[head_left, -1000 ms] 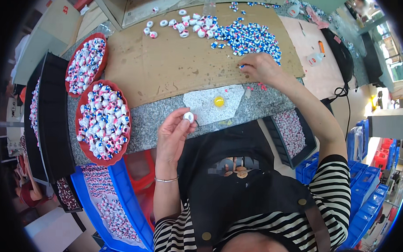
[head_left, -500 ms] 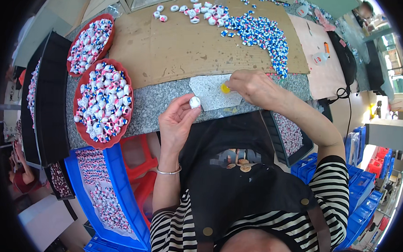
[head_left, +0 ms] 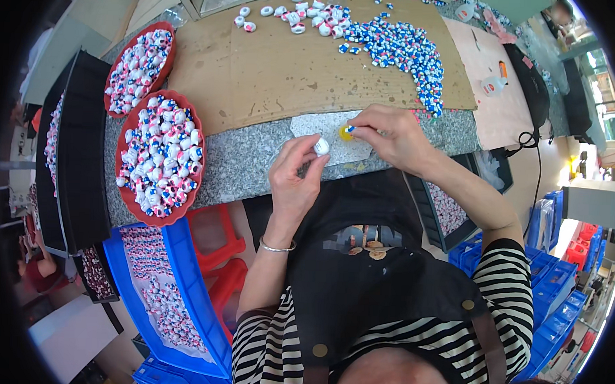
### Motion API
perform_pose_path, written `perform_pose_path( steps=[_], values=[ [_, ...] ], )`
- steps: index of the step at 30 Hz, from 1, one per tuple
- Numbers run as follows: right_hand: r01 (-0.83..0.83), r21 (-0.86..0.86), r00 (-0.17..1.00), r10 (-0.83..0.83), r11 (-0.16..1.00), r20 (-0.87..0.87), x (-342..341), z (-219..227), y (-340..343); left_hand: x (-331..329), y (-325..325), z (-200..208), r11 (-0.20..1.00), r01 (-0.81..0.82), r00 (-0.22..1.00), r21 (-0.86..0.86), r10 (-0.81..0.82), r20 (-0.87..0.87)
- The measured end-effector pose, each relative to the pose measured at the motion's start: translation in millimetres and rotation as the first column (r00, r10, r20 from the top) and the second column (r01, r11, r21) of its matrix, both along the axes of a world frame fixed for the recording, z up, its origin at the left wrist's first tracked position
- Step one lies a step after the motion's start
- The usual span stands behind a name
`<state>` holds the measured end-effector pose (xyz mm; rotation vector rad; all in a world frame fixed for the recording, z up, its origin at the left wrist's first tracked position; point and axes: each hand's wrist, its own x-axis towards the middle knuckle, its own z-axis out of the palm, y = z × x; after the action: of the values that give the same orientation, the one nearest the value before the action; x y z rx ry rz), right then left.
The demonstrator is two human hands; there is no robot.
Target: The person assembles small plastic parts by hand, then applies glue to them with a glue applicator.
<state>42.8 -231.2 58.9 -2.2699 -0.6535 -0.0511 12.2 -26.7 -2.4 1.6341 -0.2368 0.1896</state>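
- left fingers (head_left: 315,169) are pinching a chunky white bead (head_left: 322,146)
- right fingers (head_left: 368,119) are gripping a tiny blue-and-white piece (head_left: 352,129), hovering right by that yellow blob (head_left: 343,134) lol

- Left on the bench (head_left: 237,166): a near bowl (head_left: 159,220) before a far bowl (head_left: 167,66), both holding figures (head_left: 161,153).
- Center: a cardboard sheet (head_left: 284,76), larger pieces (head_left: 320,20) along its far side, smaller pieces (head_left: 400,50) heaped to their right.
- Near edge: a dish (head_left: 344,133) on a flat sheet (head_left: 306,126).
- Below: a crate (head_left: 192,289) left, a tray (head_left: 426,213) right.
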Motion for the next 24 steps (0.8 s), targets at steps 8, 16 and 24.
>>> perform_pose_path(
  steps=[8,16,24],
  values=[
    [0.344,0.508,0.734,0.111,0.789,-0.670,-16.5,2.3,-4.1,2.1,-10.5,12.7,0.977,0.208,0.978,0.042,-0.208,0.008],
    [-0.056,0.299,0.991,0.089,0.953,-0.101,-16.4,21.6,5.0,6.9,1.1,40.0,0.817,0.432,0.798,-0.382,-0.543,-0.261],
    [0.260,-0.034,0.929,-0.241,0.965,0.281,72.6,-22.8,-51.9,35.4,114.5,80.1,0.801,-0.323,0.945,0.504,0.239,0.225]
  ],
)
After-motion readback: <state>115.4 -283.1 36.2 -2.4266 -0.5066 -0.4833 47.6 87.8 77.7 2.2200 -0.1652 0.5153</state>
